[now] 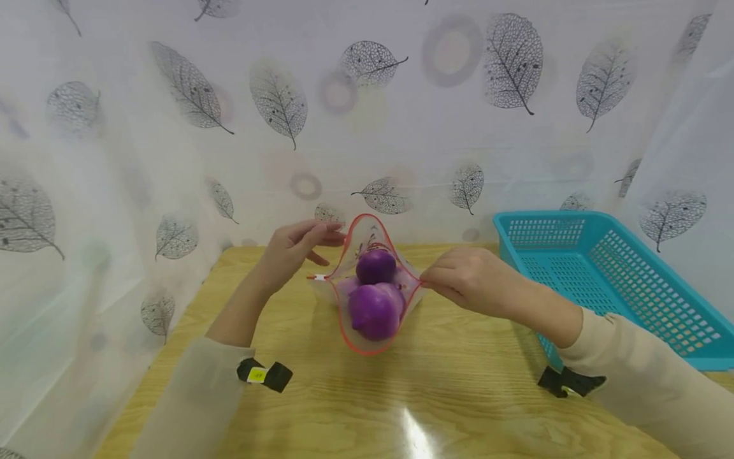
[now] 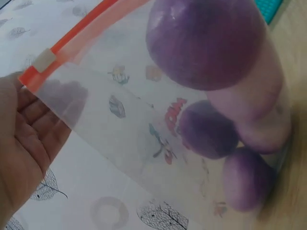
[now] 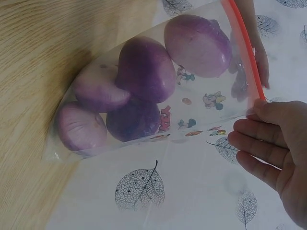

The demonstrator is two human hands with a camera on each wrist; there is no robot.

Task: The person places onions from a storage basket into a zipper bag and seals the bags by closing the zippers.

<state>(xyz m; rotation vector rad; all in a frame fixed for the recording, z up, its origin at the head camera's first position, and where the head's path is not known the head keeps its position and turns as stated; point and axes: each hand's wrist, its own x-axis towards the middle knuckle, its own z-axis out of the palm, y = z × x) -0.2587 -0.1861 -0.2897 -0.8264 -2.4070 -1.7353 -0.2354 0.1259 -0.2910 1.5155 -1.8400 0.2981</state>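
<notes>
A clear slider zip bag (image 3: 192, 103) with a red rim and cartoon prints stands on the table, its mouth spread wide. Several purple onions (image 1: 375, 312) are inside, heaped up to near the mouth. With thumb and forefinger, my right hand (image 1: 473, 280) pinches the bag's right corner; the other fingers lie loosely bent in the right wrist view. My left hand (image 1: 298, 247) is at the bag's left side, fingers loosely extended by the rim. The left wrist view shows it behind the corner with the white slider (image 2: 44, 61), partly seen through the plastic.
A turquoise plastic basket (image 1: 573, 255) stands on the right of the wooden table (image 1: 321, 408). A whitish sheet printed with leaves (image 1: 275, 172) hangs behind and along the sides. Black straps (image 1: 264, 375) are on both sleeves.
</notes>
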